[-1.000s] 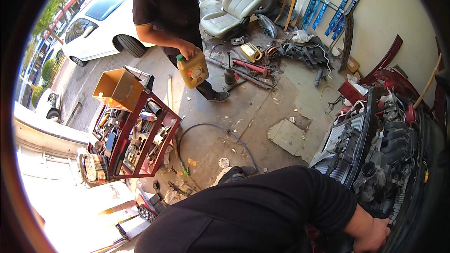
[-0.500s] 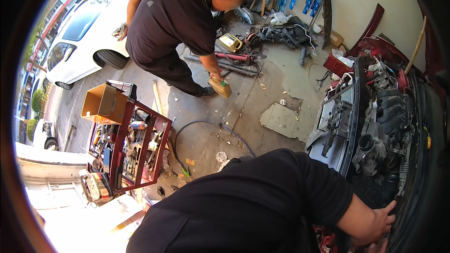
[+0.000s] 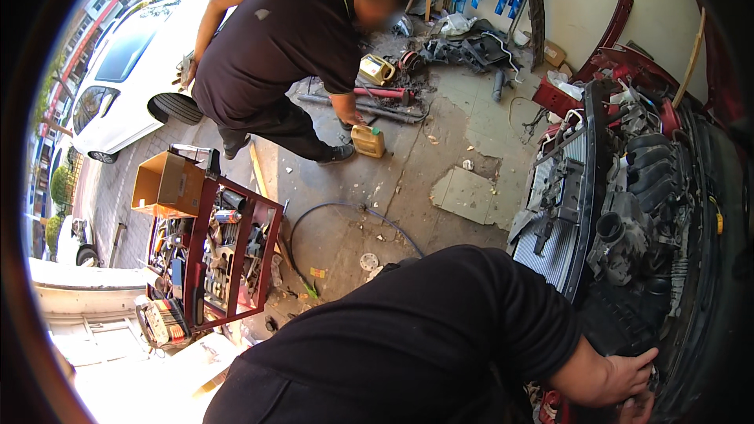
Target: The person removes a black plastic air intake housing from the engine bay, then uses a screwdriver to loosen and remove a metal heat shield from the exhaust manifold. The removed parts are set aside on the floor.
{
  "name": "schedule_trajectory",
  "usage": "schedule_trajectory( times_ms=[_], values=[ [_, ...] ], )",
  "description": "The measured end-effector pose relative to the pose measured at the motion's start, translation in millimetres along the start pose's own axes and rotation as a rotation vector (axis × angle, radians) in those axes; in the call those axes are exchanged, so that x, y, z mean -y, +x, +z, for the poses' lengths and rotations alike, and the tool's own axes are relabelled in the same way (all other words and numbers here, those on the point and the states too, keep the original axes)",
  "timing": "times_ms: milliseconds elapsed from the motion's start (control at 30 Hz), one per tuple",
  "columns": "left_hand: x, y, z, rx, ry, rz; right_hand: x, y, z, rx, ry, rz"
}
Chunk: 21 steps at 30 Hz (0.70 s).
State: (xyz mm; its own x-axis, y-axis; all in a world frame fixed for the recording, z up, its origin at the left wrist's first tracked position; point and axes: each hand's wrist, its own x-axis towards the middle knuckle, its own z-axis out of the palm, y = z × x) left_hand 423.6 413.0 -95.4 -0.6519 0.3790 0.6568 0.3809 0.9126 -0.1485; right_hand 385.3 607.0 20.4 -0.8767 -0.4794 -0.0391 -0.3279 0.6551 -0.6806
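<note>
down at the lower right i see one hand (image 3: 620, 377), the arm coming out of a black sleeve (image 3: 440, 330); which hand it is i cannot tell for sure, though it reads as the right. its fingers (image 3: 646, 360) are spread loosely, half open, resting against dark parts low in the engine bay (image 3: 628, 220), and i cannot tell whether they grip anything. just below the fingers sits a small red part (image 3: 550, 407). the other hand is out of sight. well beyond the fingers, up the concrete floor (image 3: 463, 133), another person (image 3: 290, 39) bends with a hand on a yellow jug (image 3: 367, 141). far left of the fingers stands a red tool cart (image 3: 212, 259).
</note>
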Motion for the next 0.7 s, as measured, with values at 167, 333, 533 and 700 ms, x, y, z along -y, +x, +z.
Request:
schedule_trajectory(
  times_ms=[167,333,533,700],
  values=[
    [6.8,-0.9,-4.1,-0.013,-0.03,0.032,-5.6,1.4,0.8,-0.049,-0.15,-0.008],
    [10.0,1.2,-7.2,0.036,-0.094,0.019,0.8,-0.9,8.5,-0.063,-0.073,-0.024],
    [7.0,-0.8,1.1,-0.028,-0.175,-0.003,23.6,-14.0,42.8,-0.248,-0.084,-0.041],
    [-7.6,-9.2,-10.2,-0.113,-0.198,-0.068,37.1,-23.4,70.6,-0.312,0.159,-0.145]
  ],
)
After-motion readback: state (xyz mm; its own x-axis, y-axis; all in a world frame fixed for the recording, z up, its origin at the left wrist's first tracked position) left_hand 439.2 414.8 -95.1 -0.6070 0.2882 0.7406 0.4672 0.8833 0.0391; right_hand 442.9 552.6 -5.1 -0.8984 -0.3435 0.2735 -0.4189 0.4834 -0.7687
